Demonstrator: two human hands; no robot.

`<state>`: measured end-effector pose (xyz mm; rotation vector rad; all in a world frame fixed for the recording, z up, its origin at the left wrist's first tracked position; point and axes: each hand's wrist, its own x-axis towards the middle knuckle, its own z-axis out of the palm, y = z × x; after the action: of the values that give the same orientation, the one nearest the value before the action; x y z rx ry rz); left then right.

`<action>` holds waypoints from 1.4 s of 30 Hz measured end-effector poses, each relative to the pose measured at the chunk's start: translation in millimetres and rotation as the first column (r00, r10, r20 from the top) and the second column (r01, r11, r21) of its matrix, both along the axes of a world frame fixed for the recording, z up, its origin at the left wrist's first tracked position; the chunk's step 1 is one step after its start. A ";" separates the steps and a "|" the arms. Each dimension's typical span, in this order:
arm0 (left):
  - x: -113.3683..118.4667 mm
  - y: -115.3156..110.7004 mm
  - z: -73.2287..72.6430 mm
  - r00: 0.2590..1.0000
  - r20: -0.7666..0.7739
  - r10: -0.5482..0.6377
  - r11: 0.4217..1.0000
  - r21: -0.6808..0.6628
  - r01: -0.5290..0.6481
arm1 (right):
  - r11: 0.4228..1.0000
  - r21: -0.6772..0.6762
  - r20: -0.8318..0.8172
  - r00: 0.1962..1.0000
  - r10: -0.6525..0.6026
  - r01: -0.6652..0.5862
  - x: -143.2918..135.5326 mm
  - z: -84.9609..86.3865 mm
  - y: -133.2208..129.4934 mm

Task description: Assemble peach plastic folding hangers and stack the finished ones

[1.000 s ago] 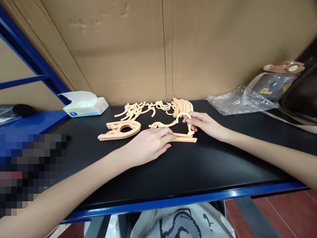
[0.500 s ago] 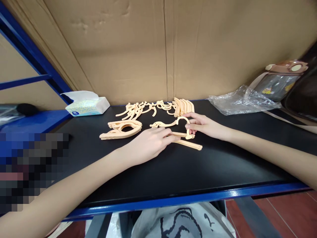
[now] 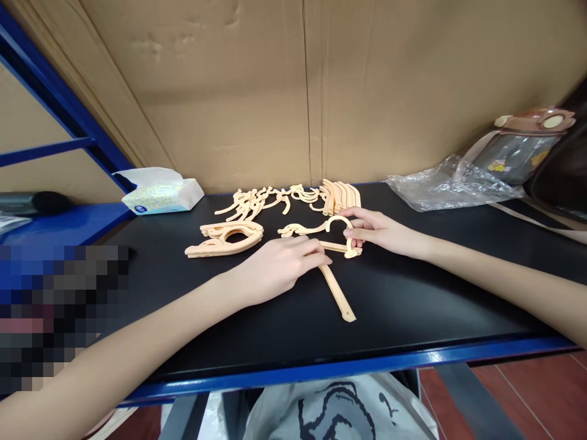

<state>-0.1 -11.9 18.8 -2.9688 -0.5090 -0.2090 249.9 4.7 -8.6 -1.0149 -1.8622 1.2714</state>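
Beige folding hanger parts lie on the black tabletop [image 3: 257, 333]. My right hand [image 3: 383, 233] pinches a hanger hook [image 3: 338, 218] between thumb and fingers, its curve facing up and left. At the hook's foot is a hanger arm, partly hidden. My left hand [image 3: 284, 266] is closed over the same hanger, with a straight bar [image 3: 338, 292] sticking out from under its fingertips towards the front edge. Behind the left hand a curved arm [image 3: 312, 230] shows. Left of it lie folded hangers [image 3: 202, 250], stacked together.
Loose curved pieces [image 3: 247, 205], small hooks [image 3: 305, 194] and a row of hanger arms [image 3: 339, 197] lie at the back. A tissue pack [image 3: 162, 197] stands back left. Back right are a clear plastic bag [image 3: 440, 186] and a water bottle [image 3: 520, 156] by the cardboard wall [image 3: 220, 98].
The straight bar under my left fingers has swung from pointing right to pointing towards the front edge. The right hand keeps the hook in nearly the same place.
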 end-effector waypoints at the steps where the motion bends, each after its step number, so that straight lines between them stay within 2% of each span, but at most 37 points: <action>1: 0.0 -0.4 0.2 1.000 0.004 0.002 1.000 -0.015 -0.002 | 1.000 0.000 -0.006 1.000 0.003 -0.003 -0.1 0.0 -0.1; 3: 0.1 -1.4 0.8 0.999 0.030 0.009 0.996 -0.086 -0.006 | 1.000 -0.002 -0.015 1.000 0.010 -0.010 -0.2 -0.2 -0.1; 5: 1.0 -2.6 1.5 0.996 0.086 0.019 0.977 -0.212 0.000 | 1.000 -0.001 -0.017 1.000 0.015 -0.015 -0.1 -0.4 0.0; 9: 4.4 -5.0 3.5 0.977 0.204 0.061 0.892 -0.451 0.038 | 1.000 0.007 0.001 1.000 0.011 -0.011 0.0 0.1 0.2; 12: 6.2 -7.2 5.1 0.962 0.254 0.096 0.852 -0.521 0.052 | 1.000 0.007 0.012 1.000 0.008 -0.008 0.0 0.8 0.2; 14: 6.0 -8.9 6.4 0.959 0.263 0.104 0.885 -0.464 0.032 | 1.000 0.006 0.013 1.000 0.008 -0.008 0.0 0.7 0.2; 17: 4.6 -12.0 8.9 0.965 0.237 0.110 0.982 -0.173 -0.069 | 1.000 0.005 0.012 1.000 0.001 -0.002 0.0 0.1 0.0; 19: 3.9 -14.7 11.0 0.965 0.214 0.152 0.988 -0.011 -0.153 | 1.000 0.005 0.011 1.000 -0.006 0.006 -0.2 -0.2 -0.6; 20: 3.8 -16.1 11.9 0.962 0.202 0.182 0.981 0.024 -0.190 | 1.000 0.006 0.009 1.000 -0.009 0.009 -0.4 -0.2 -1.0; 23: 4.7 -19.3 13.0 0.951 0.144 0.275 0.959 0.027 -0.282 | 0.999 0.017 -0.007 1.000 -0.029 0.029 -1.4 0.6 -2.3; 27: 6.4 -20.0 10.4 0.941 0.059 0.333 0.943 -0.036 -0.331 | 0.995 0.047 -0.022 0.996 -0.088 0.089 -1.7 2.0 -2.8; 34: 5.9 -20.0 10.8 0.947 -0.019 0.322 0.928 -0.193 -0.319 | 0.997 0.049 -0.029 0.998 -0.058 0.059 -1.0 2.5 -3.0; 42: 6.2 -17.1 6.3 0.978 0.056 0.203 0.974 -0.119 -0.195 | 0.997 0.022 -0.025 0.997 -0.071 0.072 -3.0 5.1 -4.3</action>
<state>6.1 -29.0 25.1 -2.9996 -0.8491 -0.2703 246.8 0.4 -3.5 -1.0403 -1.8021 1.2127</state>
